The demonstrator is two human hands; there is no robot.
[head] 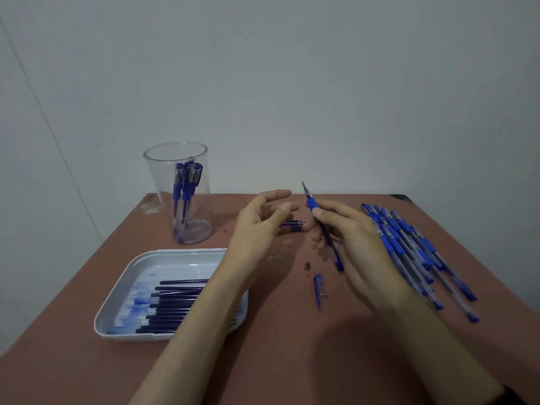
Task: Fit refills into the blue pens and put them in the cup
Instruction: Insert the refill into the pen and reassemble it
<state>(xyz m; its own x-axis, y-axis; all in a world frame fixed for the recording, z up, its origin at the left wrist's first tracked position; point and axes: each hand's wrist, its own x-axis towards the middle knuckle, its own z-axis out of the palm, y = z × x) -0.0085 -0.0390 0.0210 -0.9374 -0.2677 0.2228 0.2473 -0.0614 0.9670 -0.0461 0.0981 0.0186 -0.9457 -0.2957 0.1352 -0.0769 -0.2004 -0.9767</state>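
Note:
My right hand grips a blue pen by its rubber grip, refill tip pointing up and away, barrel slanting down toward me. Just left of it, my left hand hovers with fingers relaxed and holds nothing. A clear plastic cup at the back left has a few blue pens standing in it. A white tray at the front left holds several dark blue refills. On the table below the held pen lie a small metal tip and a blue pen cap.
Several blue pens lie side by side on the right of the brown table. A few short refill pieces lie between my hands. A grey wall stands behind the table's far edge.

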